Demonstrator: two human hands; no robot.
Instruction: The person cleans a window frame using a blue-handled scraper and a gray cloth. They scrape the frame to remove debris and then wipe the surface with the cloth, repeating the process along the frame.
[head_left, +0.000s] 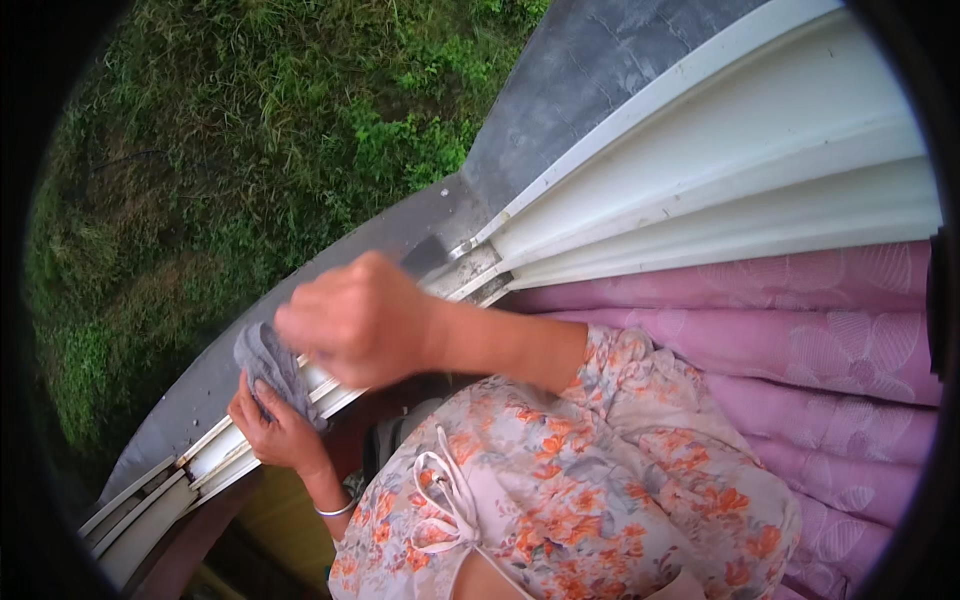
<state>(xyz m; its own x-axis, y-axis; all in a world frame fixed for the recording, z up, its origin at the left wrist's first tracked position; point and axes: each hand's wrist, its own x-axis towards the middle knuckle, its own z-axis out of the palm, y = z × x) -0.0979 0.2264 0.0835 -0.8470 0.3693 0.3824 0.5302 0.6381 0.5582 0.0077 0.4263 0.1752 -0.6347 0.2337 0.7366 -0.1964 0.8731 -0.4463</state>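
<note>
A crumpled grey cloth (271, 367) is in my left hand (277, 431), pinched between thumb and fingers over the white window track (330, 394). My right hand (364, 319) is blurred and curled into a fist, just right of the cloth and overlapping its edge in view. Whether its fingers have hold of any cloth is hidden. Beneath both hands runs the window's bottom frame, with a grey outer ledge (187, 397) beyond it.
White window sashes (712, 150) stand to the right, beside a pink patterned curtain (825, 352). Dirt lies in the track corner (480, 262). Past the ledge, grass and bushes (247, 135) show far below. A grey outer wall (570, 97) rises at upper right.
</note>
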